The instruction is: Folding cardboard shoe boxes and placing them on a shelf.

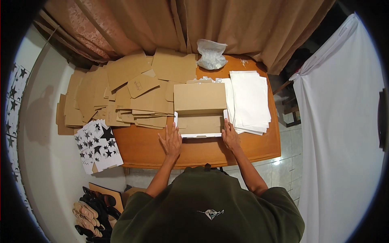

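A brown cardboard box with white outer edges stands on the table right in front of me. Its lid is raised at the back, and the inside shows bare brown board. Along the left wall lies my left hand, fingers stretched out and thumb spread, touching the front left corner. On the other side my right hand rests its extended fingers against the right wall, with the thumb near the front right corner. Neither hand is closed around the box.
Flat cardboard pieces overlap across the left of the wooden table. White sheets are stacked at right, a clear plastic bag behind. Star-printed white board overhangs the left edge. Shoes stand below; white cloth hangs right.
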`<state>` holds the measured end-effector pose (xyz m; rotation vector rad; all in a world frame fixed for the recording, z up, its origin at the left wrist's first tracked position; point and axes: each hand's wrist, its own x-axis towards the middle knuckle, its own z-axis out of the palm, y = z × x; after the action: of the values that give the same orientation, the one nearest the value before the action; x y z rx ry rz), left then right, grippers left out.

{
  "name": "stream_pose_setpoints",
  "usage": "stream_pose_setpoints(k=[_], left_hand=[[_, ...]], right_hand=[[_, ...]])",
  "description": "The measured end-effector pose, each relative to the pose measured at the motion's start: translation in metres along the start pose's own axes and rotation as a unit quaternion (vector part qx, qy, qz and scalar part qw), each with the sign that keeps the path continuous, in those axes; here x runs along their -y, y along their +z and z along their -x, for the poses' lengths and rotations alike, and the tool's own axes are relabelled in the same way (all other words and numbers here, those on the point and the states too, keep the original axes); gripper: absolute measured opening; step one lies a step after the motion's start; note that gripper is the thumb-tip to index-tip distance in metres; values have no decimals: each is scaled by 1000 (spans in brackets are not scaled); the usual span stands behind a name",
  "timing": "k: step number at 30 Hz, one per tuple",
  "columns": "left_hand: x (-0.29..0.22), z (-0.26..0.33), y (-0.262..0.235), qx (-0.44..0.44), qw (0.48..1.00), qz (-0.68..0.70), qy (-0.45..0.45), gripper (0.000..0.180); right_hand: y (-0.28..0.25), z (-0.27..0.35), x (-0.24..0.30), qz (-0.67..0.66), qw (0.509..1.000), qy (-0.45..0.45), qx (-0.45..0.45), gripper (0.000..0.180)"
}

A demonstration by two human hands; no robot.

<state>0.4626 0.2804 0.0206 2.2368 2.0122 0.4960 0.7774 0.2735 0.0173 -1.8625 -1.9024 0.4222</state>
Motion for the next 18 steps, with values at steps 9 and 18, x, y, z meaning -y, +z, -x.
stream_pose_setpoints(k=[9, 18], left_hand=[[-14, -25, -33, -25, 979, 200, -28, 42], [-150, -73, -73, 12, 928, 368, 64, 29]], right_hand=[[-33, 32, 2, -232, 968, 90, -39, 64], [-87, 35, -90, -157, 971, 131, -123, 52]])
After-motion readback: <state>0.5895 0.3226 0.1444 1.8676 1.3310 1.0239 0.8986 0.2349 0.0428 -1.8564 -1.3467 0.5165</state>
